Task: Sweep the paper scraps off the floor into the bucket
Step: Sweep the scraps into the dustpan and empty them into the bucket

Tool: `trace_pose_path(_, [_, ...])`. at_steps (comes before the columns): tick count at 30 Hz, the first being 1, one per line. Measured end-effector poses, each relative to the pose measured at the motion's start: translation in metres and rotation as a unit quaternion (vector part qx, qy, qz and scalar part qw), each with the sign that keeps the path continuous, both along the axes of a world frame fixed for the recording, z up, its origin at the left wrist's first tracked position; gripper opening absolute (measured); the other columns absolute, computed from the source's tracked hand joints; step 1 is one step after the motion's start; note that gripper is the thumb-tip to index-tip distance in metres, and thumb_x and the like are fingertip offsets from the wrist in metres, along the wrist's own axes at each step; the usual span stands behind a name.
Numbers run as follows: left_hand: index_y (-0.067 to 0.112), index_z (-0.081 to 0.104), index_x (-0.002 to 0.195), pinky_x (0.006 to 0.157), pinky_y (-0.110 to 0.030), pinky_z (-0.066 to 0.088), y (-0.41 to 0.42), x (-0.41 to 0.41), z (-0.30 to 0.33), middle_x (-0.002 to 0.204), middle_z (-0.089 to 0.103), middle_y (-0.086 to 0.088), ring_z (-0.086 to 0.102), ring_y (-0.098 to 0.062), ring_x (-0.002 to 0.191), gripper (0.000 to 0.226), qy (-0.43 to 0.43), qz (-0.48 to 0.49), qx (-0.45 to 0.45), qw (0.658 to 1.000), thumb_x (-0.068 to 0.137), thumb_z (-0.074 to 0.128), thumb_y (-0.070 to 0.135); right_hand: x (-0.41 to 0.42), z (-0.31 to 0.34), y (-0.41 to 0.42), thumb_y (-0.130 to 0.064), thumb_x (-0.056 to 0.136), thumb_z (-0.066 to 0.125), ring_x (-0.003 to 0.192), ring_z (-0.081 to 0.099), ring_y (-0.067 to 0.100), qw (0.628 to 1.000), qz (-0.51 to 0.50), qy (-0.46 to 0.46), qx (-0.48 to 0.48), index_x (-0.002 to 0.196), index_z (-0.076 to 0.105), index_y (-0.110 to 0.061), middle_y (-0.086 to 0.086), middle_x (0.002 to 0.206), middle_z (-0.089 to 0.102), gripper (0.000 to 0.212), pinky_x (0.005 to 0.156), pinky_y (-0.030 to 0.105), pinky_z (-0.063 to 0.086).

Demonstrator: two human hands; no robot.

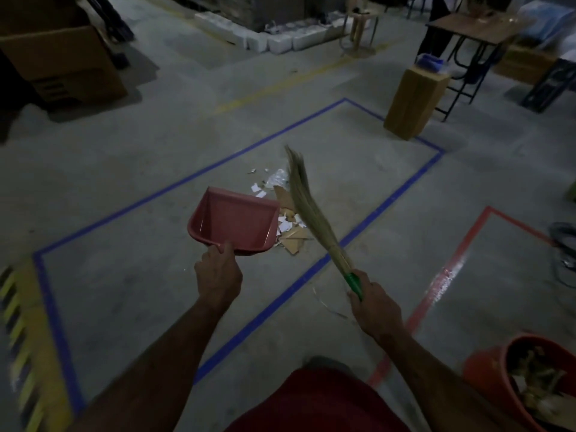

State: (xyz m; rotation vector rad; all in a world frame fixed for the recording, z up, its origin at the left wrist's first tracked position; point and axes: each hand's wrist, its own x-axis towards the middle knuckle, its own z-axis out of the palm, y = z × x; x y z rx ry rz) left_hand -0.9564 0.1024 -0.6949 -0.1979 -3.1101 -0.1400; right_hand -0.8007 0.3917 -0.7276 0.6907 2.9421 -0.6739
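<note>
from the head camera i see my left hand (pixel 218 272) curled round the handle of the pink dustpan (pixel 233 221), which hangs tilted just above the concrete floor (pixel 124 182) with its open mouth turned toward the scraps; my right hand (pixel 374 307) grips the green handle of the grass broom (pixel 307 207), whose bristles slant up and away across the far side of the pile. the paper scraps (pixel 288 224) lie on the floor inside the blue tape rectangle (pixel 311 275), white bits mixed with brown card pieces, right beside the dustpan's lip and under the broom, and more white bits and a crumpled clear wrapper (pixel 277 177) sit a little further off. the orange bucket (pixel 486 366) stands at the lower right, near my right forearm and well apart from the pile, with rubbish already in it. red tape (pixel 452 263) marks the floor between. a tall cardboard box (pixel 414 104) stands at the far corner of the blue rectangle
</note>
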Motion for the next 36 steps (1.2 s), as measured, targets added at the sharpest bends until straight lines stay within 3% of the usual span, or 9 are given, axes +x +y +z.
trace_pose_path(10, [0.011,0.057,0.112,0.061,-0.041,0.045,-0.061,-0.142,-0.032,0.087,0.057,-0.017,0.06,-0.036,0.073,0.03,-0.012,0.008,-0.039,0.999,0.082,0.062,0.01,-0.169,-0.032,-0.031,-0.042,0.1,0.043,0.087,0.06,0.021,0.993,0.027,-0.111,-0.012,0.147,0.029,-0.033,0.005,0.109,0.059,0.051,0.075,0.036,0.053])
trace_pose_path(17, [0.013,0.052,0.129,0.069,-0.042,0.046,-0.075,-0.284,-0.031,0.099,0.058,-0.016,0.06,-0.036,0.086,0.04,-0.051,-0.022,-0.083,0.995,0.089,0.055,0.017,-0.331,-0.047,-0.05,-0.033,0.097,0.053,0.096,0.059,0.022,0.987,0.011,-0.15,-0.051,0.14,0.041,-0.027,0.004,0.116,0.059,0.045,0.072,0.031,0.042])
trace_pose_path(21, [0.011,0.053,0.126,0.065,-0.042,0.045,-0.067,-0.356,-0.033,0.094,0.058,-0.018,0.06,-0.037,0.081,0.039,-0.054,-0.04,-0.077,0.995,0.087,0.057,0.013,-0.397,-0.053,-0.059,-0.03,0.096,0.052,0.105,0.06,0.025,0.981,0.001,-0.187,-0.061,0.144,0.037,-0.026,0.006,0.121,0.057,0.05,0.078,0.036,0.047])
trace_pose_path(25, [0.008,0.059,0.113,0.059,-0.042,0.045,-0.057,-0.417,-0.051,0.083,0.057,-0.018,0.058,-0.037,0.071,0.034,-0.059,-0.073,-0.078,0.993,0.08,0.065,0.005,-0.434,-0.068,-0.066,-0.024,0.095,0.046,0.112,0.059,0.029,0.967,-0.044,-0.238,-0.082,0.148,0.03,-0.025,0.01,0.129,0.056,0.056,0.086,0.04,0.051])
trace_pose_path(27, [0.01,0.058,0.111,0.06,-0.042,0.045,-0.049,-0.455,-0.069,0.085,0.057,-0.017,0.058,-0.037,0.073,0.034,-0.074,-0.094,-0.081,0.989,0.078,0.066,0.005,-0.446,-0.082,-0.066,-0.022,0.096,0.046,0.103,0.062,0.027,0.961,-0.08,-0.244,-0.102,0.145,0.033,-0.025,0.008,0.116,0.062,0.051,0.08,0.039,0.052])
trace_pose_path(32, [0.01,0.058,0.111,0.063,-0.04,0.041,-0.035,-0.543,-0.143,0.088,0.056,-0.016,0.057,-0.037,0.078,0.034,-0.145,-0.166,-0.092,0.971,0.078,0.065,0.005,-0.469,-0.128,-0.064,-0.027,0.099,0.044,0.099,0.063,0.027,0.947,-0.149,-0.267,-0.103,0.148,0.033,-0.024,0.009,0.114,0.062,0.05,0.079,0.034,0.051])
trace_pose_path(36, [0.009,0.061,0.115,0.065,-0.041,0.045,-0.026,-0.607,-0.214,0.09,0.059,-0.018,0.058,-0.038,0.079,0.042,-0.206,-0.223,-0.119,0.945,0.074,0.068,0.004,-0.491,-0.183,-0.078,-0.03,0.1,0.042,0.098,0.063,0.03,0.92,-0.269,-0.263,-0.11,0.151,0.031,-0.026,0.01,0.114,0.062,0.053,0.079,0.037,0.053])
